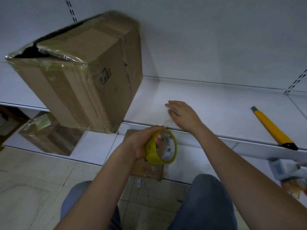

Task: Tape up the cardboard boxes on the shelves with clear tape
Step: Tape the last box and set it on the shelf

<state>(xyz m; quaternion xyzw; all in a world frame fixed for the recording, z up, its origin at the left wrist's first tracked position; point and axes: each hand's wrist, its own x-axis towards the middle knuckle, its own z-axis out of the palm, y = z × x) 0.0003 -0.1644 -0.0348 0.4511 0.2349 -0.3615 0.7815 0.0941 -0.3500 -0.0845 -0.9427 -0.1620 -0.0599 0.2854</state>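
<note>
A tall cardboard box (83,70) stands on the white shelf (207,103) at the left, its top seam torn open and its edges wrapped in clear tape. My left hand (142,143) grips a yellow tape dispenser with a roll of clear tape (163,146) just below the shelf's front edge. A strip of tape seems to run from the roll up to the shelf edge. My right hand (181,113) lies on the shelf to the right of the box, fingers straight and pressing down.
A yellow utility knife (272,128) lies on the shelf at the right. A second cardboard box (49,136) sits on the lower shelf at the left, and a flat carton (147,170) lies below my left hand. A white device (285,170) is at the right edge.
</note>
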